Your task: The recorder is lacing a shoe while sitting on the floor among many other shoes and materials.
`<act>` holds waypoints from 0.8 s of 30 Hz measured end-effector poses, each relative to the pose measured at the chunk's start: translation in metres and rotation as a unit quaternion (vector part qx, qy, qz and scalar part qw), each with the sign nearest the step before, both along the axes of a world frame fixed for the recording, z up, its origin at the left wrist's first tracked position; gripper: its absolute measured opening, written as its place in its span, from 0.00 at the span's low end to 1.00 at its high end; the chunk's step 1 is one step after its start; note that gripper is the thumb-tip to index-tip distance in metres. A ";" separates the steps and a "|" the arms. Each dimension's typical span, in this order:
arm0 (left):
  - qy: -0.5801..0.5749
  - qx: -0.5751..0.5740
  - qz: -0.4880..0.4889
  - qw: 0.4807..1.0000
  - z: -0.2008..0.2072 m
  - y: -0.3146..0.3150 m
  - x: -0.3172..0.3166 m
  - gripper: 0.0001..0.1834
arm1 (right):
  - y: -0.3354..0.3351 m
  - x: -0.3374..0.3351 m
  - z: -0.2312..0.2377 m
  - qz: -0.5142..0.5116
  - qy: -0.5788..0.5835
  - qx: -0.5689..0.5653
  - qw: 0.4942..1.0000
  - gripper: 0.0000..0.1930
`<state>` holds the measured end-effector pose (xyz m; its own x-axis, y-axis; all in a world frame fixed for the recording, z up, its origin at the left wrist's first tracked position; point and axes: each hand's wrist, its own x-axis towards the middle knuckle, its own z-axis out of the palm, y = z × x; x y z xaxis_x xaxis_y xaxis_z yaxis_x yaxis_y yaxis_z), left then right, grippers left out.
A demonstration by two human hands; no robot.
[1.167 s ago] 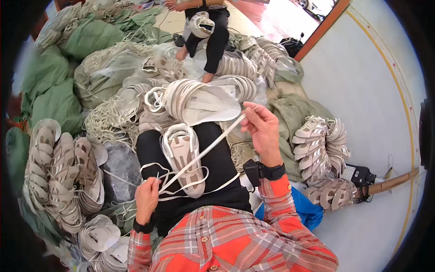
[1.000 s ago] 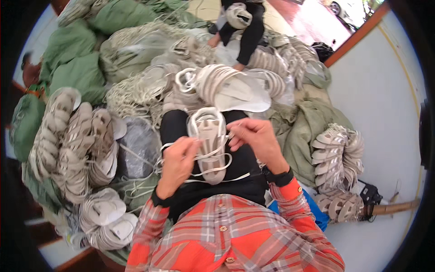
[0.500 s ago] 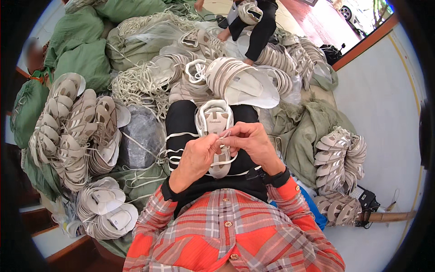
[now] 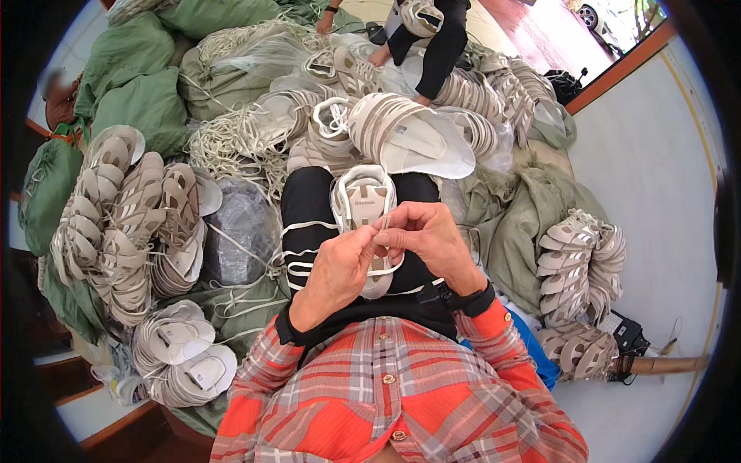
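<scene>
A beige and white shoe upper [image 4: 365, 197] lies on my lap between my black-trousered thighs, its padded collar pointing away from me. Over its middle, my left hand [image 4: 333, 270] and my right hand [image 4: 434, 241] meet fingertip to fingertip. Both pinch what looks like the thin end of a white shoelace [image 4: 309, 227]; the fingers cover most of the pinched part. More of this lace runs in loops across my left thigh. Behind my hands, the shoe's lower front is partly hidden.
Stacked shoe uppers [image 4: 127, 231] stand at the left, beside a plastic-wrapped bundle [image 4: 239, 231]. A heap of loose laces [image 4: 239, 143] and nested uppers [image 4: 413, 139] lie ahead. Green sacks [image 4: 139, 108] fill the far left. Another person's legs [image 4: 444, 54] show at the top. Uppers [image 4: 570, 266] line the right.
My hands stay together over the shoe, with the fingertips shifting slightly. Another person's hand at the top has moved a little left and further into view.
</scene>
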<state>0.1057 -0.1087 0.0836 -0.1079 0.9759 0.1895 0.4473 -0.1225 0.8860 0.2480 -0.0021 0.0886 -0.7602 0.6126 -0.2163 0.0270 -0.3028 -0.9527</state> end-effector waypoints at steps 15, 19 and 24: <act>-0.076 0.108 0.280 0.951 -0.024 -0.018 -0.066 0.11 | 0.048 0.071 0.162 -0.094 -0.006 0.496 0.863 0.09; 0.013 0.016 0.104 0.994 -0.061 -0.041 -0.033 0.06 | 0.054 0.135 0.211 -0.128 -0.060 0.549 0.824 0.10; 0.097 0.021 -0.007 0.995 -0.109 -0.035 -0.001 0.11 | 0.069 0.217 0.270 -0.162 -0.122 0.615 0.762 0.10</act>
<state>0.1051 -0.1435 -0.0249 -0.0528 0.9678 0.2460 0.6074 -0.1644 0.7772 0.4650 0.0664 0.3584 -0.5552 0.6130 0.5621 0.3626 0.7866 -0.4997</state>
